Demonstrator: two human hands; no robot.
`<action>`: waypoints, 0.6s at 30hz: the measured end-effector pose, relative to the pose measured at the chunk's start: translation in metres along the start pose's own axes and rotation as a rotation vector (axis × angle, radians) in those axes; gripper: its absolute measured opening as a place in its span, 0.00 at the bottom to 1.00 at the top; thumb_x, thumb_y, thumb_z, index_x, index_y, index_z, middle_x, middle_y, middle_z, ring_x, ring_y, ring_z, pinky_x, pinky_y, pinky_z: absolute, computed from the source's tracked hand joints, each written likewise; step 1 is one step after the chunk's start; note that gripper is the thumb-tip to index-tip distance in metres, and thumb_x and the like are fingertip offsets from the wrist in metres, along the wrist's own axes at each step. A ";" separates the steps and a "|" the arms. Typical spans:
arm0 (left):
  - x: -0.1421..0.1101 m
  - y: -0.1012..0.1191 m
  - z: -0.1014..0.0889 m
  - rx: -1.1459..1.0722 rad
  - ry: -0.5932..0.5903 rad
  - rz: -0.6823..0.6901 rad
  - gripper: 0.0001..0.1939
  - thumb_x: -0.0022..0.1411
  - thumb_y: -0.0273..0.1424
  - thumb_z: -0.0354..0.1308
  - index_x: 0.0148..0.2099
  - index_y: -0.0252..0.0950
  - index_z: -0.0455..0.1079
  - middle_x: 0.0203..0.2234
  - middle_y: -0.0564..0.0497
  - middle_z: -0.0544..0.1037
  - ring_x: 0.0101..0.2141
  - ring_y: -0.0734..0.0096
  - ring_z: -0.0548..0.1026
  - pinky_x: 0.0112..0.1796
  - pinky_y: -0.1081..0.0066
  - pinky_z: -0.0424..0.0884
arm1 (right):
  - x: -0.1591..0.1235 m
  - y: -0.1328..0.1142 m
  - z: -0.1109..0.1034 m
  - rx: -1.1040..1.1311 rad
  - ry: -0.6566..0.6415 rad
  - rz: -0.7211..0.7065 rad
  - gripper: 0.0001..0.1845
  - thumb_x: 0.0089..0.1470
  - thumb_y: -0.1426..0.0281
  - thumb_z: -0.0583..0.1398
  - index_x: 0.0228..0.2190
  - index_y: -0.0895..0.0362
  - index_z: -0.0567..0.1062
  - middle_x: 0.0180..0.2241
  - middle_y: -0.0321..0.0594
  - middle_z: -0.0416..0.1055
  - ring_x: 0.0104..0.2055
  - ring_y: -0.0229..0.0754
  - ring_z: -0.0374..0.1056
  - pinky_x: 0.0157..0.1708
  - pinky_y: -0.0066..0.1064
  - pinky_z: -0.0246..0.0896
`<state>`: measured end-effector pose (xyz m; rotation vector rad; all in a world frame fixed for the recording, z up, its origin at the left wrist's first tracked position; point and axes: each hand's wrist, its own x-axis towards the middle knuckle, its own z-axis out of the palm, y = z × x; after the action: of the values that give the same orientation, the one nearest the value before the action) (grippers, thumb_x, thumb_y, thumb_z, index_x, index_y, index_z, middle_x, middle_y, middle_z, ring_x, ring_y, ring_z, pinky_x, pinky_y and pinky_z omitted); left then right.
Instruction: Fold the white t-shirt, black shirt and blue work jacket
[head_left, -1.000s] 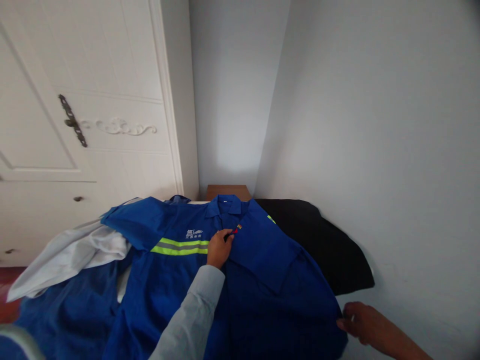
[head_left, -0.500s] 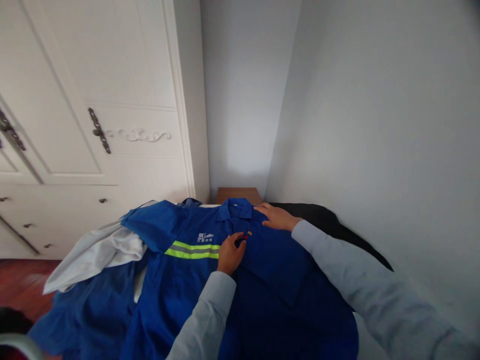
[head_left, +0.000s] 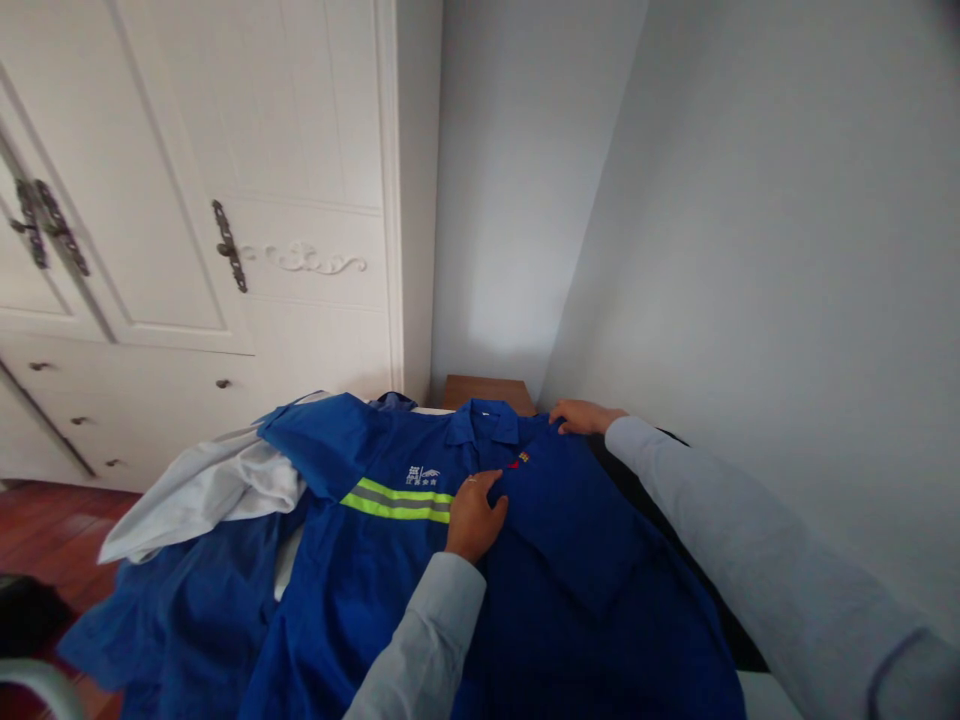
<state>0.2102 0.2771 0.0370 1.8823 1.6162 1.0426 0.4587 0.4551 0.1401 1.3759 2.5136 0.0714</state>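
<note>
A blue work jacket [head_left: 405, 445] lies front up with its collar [head_left: 484, 424] at the far end. White lettering and a yellow-green and grey reflective stripe [head_left: 397, 502] mark its left half; a small red and yellow emblem [head_left: 517, 461] is on the other half. A layer of blue cloth covers the right front, where no stripe shows. My left hand [head_left: 476, 518] rests on the middle of the front below the collar, thumb and forefinger apart. At the right shoulder edge, my right hand [head_left: 583, 416] has its fingers bent down onto the cloth, gripping it.
A white garment [head_left: 214, 490] and darker blue clothing [head_left: 195, 610] are heaped at the left. Black cloth [head_left: 637, 485] lies along the right wall. Behind stand a white wardrobe [head_left: 315, 330] and a brown wooden piece [head_left: 487, 388]. A pale curved bar [head_left: 41, 675] shows at lower left.
My right hand has moved outward from beside the collar to the shoulder edge, its fingers now bent. My left hand stays on the front, its thumb and forefinger wider apart. The view has shifted slightly left.
</note>
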 end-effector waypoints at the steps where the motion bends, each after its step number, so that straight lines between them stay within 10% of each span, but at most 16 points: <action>1: 0.000 0.000 0.000 0.033 -0.012 0.015 0.23 0.61 0.25 0.59 0.59 0.34 0.73 0.57 0.42 0.75 0.59 0.59 0.71 0.62 0.60 0.64 | -0.003 0.006 0.000 -0.005 0.013 0.022 0.19 0.54 0.75 0.62 0.48 0.55 0.80 0.50 0.49 0.75 0.53 0.51 0.71 0.53 0.37 0.64; 11: -0.009 0.005 0.004 0.281 -0.077 0.115 0.21 0.68 0.39 0.54 0.58 0.39 0.74 0.70 0.40 0.54 0.68 0.47 0.57 0.66 0.51 0.57 | -0.019 -0.020 0.039 0.076 0.236 -0.048 0.25 0.65 0.61 0.53 0.59 0.58 0.71 0.61 0.53 0.66 0.63 0.51 0.62 0.64 0.41 0.55; 18: -0.012 0.007 0.008 0.300 -0.089 0.116 0.25 0.68 0.45 0.52 0.62 0.41 0.71 0.73 0.44 0.45 0.69 0.45 0.53 0.67 0.49 0.53 | -0.026 -0.008 0.094 0.216 0.078 0.169 0.42 0.66 0.48 0.45 0.69 0.64 0.54 0.71 0.58 0.43 0.73 0.60 0.41 0.67 0.56 0.44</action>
<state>0.2208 0.2649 0.0342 2.2065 1.7045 0.7815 0.4903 0.4205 0.0542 1.6995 2.5224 -0.1199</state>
